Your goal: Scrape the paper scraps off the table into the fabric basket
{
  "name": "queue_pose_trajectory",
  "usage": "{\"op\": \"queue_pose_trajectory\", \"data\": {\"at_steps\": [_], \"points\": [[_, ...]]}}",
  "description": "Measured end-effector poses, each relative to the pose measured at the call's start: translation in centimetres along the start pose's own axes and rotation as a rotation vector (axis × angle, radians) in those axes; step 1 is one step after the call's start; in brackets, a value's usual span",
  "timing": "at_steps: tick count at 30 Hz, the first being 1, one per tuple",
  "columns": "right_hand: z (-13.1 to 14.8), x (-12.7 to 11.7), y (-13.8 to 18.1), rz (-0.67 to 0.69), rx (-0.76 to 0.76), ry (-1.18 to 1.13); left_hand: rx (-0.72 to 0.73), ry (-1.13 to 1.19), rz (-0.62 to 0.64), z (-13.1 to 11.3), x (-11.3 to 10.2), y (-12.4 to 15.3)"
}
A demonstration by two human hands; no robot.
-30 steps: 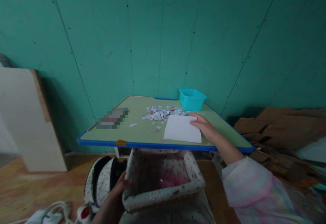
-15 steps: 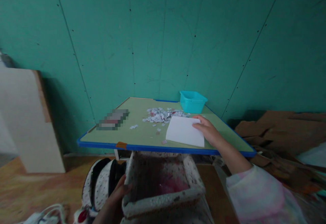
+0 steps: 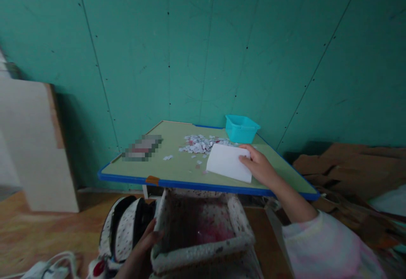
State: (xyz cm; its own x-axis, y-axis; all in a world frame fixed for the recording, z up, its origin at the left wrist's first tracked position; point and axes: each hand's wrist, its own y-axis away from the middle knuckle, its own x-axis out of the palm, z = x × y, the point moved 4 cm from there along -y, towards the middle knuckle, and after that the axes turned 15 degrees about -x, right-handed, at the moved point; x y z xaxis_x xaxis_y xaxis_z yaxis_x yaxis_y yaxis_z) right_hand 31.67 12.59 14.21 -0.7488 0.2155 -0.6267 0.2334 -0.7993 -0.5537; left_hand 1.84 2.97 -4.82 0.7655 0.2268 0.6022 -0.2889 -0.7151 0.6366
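Observation:
My right hand [image 3: 258, 165] grips the right edge of a white sheet of paper [image 3: 229, 162] that lies on a low green table with a blue rim [image 3: 203, 184], thumb on top of the sheet. Beyond the sheet lies a heap of small paper scraps [image 3: 200, 143]. My left hand [image 3: 147, 241] holds the left wall of a speckled fabric basket [image 3: 203, 247] just below the table's front edge, fingers curled over the rim. Something pink shows inside the basket.
A turquoise plastic tub [image 3: 241, 128] stands at the table's far right corner against the green wall. A blurred flat item [image 3: 142, 147] lies at the table's left. A spotted bag [image 3: 122, 228] sits left of the basket, cardboard sheets [image 3: 349, 165] lie on the floor at right.
The sheet's near right edge has lifted slightly and shifted with my right hand. My left hand stays on the basket. The view has drifted a little.

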Motion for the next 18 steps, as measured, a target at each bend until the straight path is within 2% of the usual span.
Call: {"op": "queue_pose_trajectory", "data": {"at_steps": [3, 11, 15, 18], "points": [[1.3, -0.2, 0.1, 0.025, -0.046, 0.161, -0.014, -0.034, 0.086, -0.1, 0.7, 0.6], [2.3, -0.3, 0.1, 0.092, -0.108, 0.305, -0.036, 0.014, 0.136, -0.1, 1.1, 1.1], [2.2, -0.6, 0.0, 0.049, -0.067, 0.427, -0.052, 0.021, 0.131, 0.0, 1.1, 1.4], [2.2, -0.8, 0.1, 0.013, -0.068, 0.44, -0.026, -0.006, 0.185, -0.1, 1.4, 1.7]]}}
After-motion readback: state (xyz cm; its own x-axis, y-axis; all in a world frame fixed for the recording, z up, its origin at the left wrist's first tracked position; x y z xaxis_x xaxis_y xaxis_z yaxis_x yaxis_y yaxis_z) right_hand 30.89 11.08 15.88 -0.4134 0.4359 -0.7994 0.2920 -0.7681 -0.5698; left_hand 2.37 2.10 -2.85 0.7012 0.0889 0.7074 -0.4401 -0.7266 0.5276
